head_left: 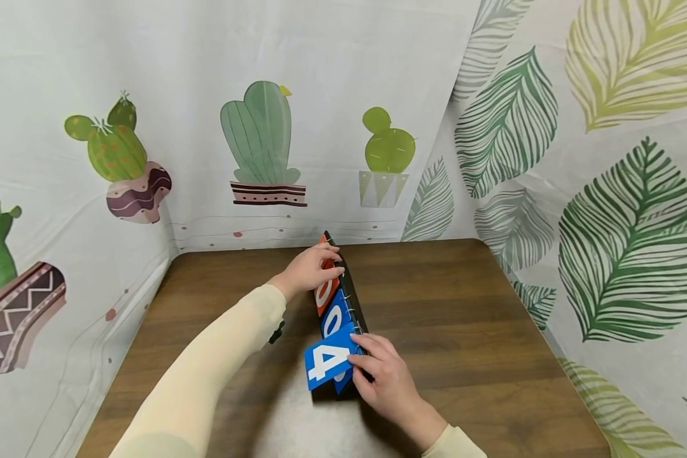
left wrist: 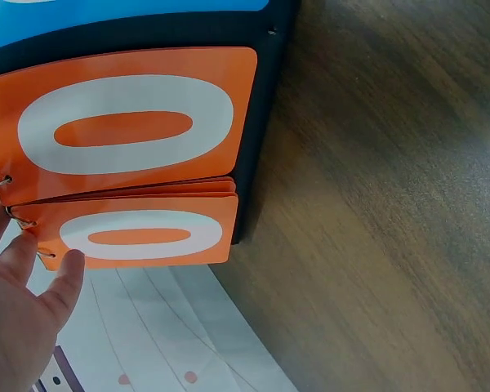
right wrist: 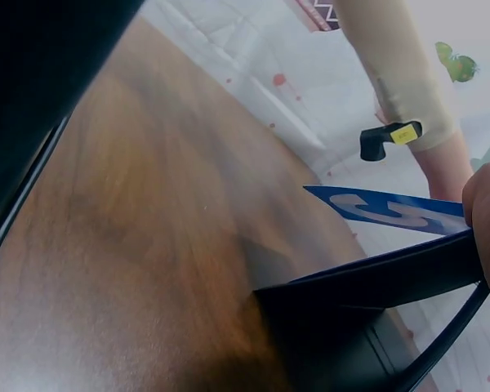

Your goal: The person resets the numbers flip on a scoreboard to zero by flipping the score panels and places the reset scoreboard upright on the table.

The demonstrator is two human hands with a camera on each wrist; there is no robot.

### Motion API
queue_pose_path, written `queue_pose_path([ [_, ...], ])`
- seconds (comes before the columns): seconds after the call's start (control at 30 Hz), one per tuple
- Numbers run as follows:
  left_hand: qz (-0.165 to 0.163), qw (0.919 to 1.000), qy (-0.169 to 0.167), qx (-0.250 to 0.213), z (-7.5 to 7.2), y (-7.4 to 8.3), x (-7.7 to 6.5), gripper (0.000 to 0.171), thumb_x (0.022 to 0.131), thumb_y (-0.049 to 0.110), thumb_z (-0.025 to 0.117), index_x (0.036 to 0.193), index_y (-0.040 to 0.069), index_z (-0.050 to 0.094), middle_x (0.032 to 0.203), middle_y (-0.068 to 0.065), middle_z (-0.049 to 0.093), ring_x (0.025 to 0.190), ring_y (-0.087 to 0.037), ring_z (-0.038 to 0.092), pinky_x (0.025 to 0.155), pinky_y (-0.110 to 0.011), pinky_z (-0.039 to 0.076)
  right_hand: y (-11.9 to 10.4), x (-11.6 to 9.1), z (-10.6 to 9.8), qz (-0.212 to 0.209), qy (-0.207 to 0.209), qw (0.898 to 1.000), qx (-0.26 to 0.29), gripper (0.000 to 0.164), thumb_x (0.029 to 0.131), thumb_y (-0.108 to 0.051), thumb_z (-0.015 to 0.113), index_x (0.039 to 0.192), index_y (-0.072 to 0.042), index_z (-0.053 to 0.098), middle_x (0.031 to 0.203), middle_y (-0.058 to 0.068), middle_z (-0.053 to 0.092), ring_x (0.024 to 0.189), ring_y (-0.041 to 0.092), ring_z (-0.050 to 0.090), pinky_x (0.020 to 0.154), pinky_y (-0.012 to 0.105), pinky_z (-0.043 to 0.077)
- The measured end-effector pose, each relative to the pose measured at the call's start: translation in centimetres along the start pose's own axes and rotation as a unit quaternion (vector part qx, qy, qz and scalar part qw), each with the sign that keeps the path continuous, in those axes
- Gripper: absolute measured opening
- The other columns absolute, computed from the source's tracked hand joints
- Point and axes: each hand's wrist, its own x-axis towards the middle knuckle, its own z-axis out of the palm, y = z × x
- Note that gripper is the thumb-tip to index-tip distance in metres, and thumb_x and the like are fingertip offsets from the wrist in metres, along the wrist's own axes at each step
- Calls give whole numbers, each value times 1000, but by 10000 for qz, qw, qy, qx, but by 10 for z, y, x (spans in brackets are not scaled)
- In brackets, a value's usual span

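A black tabletop flip scoreboard (head_left: pixel 355 305) stands on the table, with ringed orange and blue number cards on its left face. At its far end my left hand (head_left: pixel 312 270) grips the ringed top edge; in the left wrist view its fingers lie by the rings of the farther orange 0 card (left wrist: pixel 204 251). The other orange 0 card (left wrist: pixel 122 131) hangs beside it. My right hand (head_left: pixel 386 375) pinches a blue card marked 4 (head_left: pixel 326 364) at the near end, raised off the blue 0 cards (head_left: pixel 336 315). In the right wrist view that lifted card (right wrist: pixel 400 211) juts out above the black board (right wrist: pixel 376 278).
The brown wooden table (head_left: pixel 464 331) extends on both sides of the scoreboard. Behind it hangs a white cloth (head_left: pixel 332 146) printed with cacti, and a leaf-patterned cloth (head_left: pixel 549 191) is at the right. A small black device (right wrist: pixel 384 139) is on the left sleeve.
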Motion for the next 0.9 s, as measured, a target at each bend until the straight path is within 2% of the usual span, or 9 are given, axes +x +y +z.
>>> queue_pose_path([
  [0.3, -3, 10000, 16, 29, 1, -1, 1, 44, 97, 50, 64, 126, 17, 73, 154, -2, 55, 146, -28, 47, 120, -51, 41, 6, -4, 5, -334, 49, 9994, -30, 11, 76, -15, 82, 86, -17, 78, 136, 9, 67, 122, 30, 62, 95, 47, 59],
  [0.47, -18, 10000, 9, 48, 1, 0, 1, 44, 97, 49, 64, 126, 17, 73, 154, -1, 55, 147, -28, 47, 121, -50, 40, 7, -6, 7, -403, 11, 9992, -83, 12, 74, -21, 85, 80, -19, 74, 137, 10, 65, 124, 32, 60, 95, 49, 59],
  [0.57, -35, 10000, 8, 36, 1, 0, 1, 44, 97, 50, 64, 126, 18, 73, 154, -1, 55, 147, -27, 47, 121, -50, 40, 5, -6, 7, -230, -39, 9997, 39, 13, 76, -24, 86, 82, -20, 75, 139, 9, 65, 126, 31, 59, 96, 50, 58],
  [0.6, -39, 10000, 3, 27, 1, -1, 1, 44, 97, 50, 64, 126, 18, 73, 154, -1, 55, 147, -27, 47, 121, -50, 40, 5, -7, 6, -134, -43, 9997, 186, 14, 77, -24, 86, 86, -20, 77, 140, 9, 64, 127, 31, 58, 96, 51, 58],
  [0.67, -51, 10000, -8, 11, 1, -1, 1, 44, 97, 50, 64, 126, 18, 72, 154, 0, 55, 147, -27, 47, 121, -49, 39, 4, -9, 5, 175, 2, 9983, 563, 25, 78, -23, 85, 102, -19, 78, 145, 10, 61, 131, 30, 57, 97, 51, 57],
  [0.73, -63, 10000, -16, -11, 2, -2, 1, 44, 97, 51, 64, 125, 18, 72, 154, 0, 55, 147, -26, 47, 121, -49, 40, 4, -11, 4, 558, 123, 9916, 1162, 44, 81, -20, 84, 123, -16, 73, 150, 13, 57, 134, 30, 57, 99, 49, 57],
  [0.77, -73, 10000, -18, -25, 2, -2, 2, 44, 97, 51, 64, 125, 19, 72, 154, 0, 54, 147, -26, 47, 121, -49, 40, 6, -13, 4, 767, 202, 9849, 1538, 53, 82, -17, 82, 133, -14, 68, 152, 14, 55, 133, 29, 58, 98, 48, 57],
  [0.83, -88, 9999, -19, -60, 3, -2, 2, 44, 97, 51, 64, 125, 19, 72, 154, 0, 54, 147, -26, 47, 121, -49, 40, 11, -16, 6, 1158, 380, 9659, 2285, 62, 86, -11, 77, 145, -10, 57, 152, 19, 54, 130, 28, 61, 96, 44, 59],
  [0.9, -107, 9999, -15, -81, 3, -3, 2, 43, 97, 51, 64, 125, 19, 73, 154, 1, 54, 147, -27, 47, 121, -49, 40, 18, -19, 8, 1552, 490, 9397, 3008, 57, 92, -5, 69, 147, -8, 54, 147, 23, 57, 124, 25, 65, 95, 38, 59],
])
